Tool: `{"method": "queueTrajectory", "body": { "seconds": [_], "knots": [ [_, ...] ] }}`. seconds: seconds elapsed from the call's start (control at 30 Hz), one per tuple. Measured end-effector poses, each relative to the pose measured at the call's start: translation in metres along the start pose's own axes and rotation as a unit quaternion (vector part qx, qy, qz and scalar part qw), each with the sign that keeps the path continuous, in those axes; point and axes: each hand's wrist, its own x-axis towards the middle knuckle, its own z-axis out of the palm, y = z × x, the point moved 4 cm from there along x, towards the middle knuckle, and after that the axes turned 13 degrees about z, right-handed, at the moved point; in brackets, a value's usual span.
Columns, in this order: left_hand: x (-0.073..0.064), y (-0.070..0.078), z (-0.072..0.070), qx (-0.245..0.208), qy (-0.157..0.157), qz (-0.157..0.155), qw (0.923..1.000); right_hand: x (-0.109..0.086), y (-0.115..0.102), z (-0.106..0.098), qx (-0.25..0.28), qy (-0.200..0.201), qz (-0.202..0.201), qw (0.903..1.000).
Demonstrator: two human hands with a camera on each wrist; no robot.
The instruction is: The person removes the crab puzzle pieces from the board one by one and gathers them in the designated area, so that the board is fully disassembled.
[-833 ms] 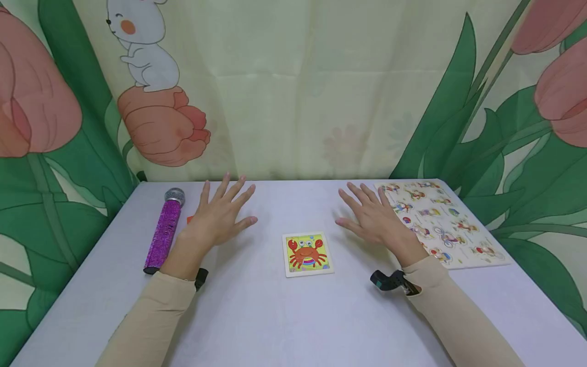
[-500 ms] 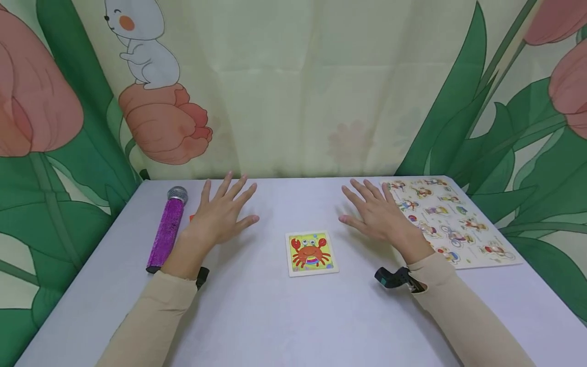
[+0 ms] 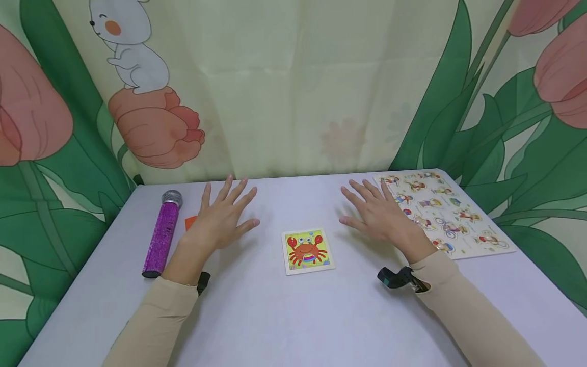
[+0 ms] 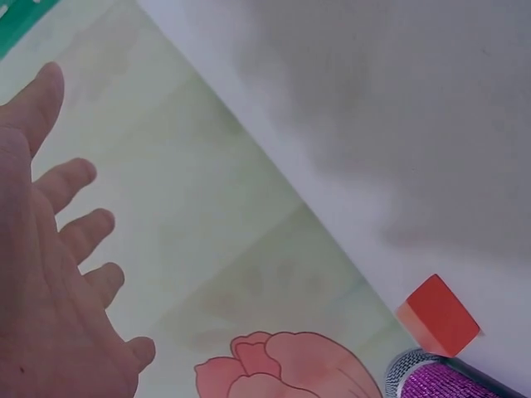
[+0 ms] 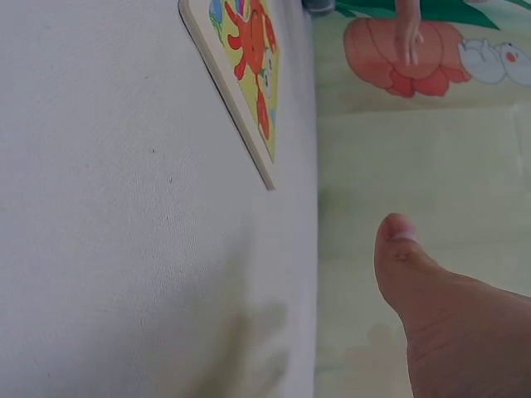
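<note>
Both hands are held over the white table with fingers straight and spread, holding nothing. My left hand (image 3: 217,224) is nearest a red-orange block (image 3: 190,222), which it partly hides in the head view; the left wrist view shows the block (image 4: 440,317) whole. Left of that hand lies a purple glittery microphone (image 3: 163,234). My right hand (image 3: 378,216) is beside a board with many small cartoon figures (image 3: 451,216) and covers part of its left edge. Between the hands a square crab picture puzzle (image 3: 308,252) lies flat; its pale edge (image 5: 232,99) shows in the right wrist view.
The white table (image 3: 284,321) runs back to a fabric backdrop (image 3: 275,102) printed with tulips, leaves and a white animal. A black wrist device (image 3: 399,278) is strapped at the right cuff, and another (image 3: 204,282) at the left.
The head view has shifted and tilted slightly. Both hands keep nearly the same spread pose, and the things on the table have stayed in place.
</note>
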Motion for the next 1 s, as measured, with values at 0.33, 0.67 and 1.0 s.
{"method": "queueTrajectory", "body": {
  "seconds": [0.33,0.67,1.0],
  "knots": [
    [-0.002,0.009,0.004,-0.009,-0.018,0.002,0.9998,-0.001,-0.002,-0.001,0.002,0.006,-0.018,0.9998],
    [-0.011,0.028,0.025,-0.063,-0.034,0.036,0.9968,-0.008,-0.013,0.015,0.041,-0.001,-0.061,0.9973],
    [-0.013,0.035,0.024,-0.063,-0.06,0.048,0.9951,-0.005,-0.027,0.013,0.044,-0.002,-0.081,0.9957]
  ]
}}
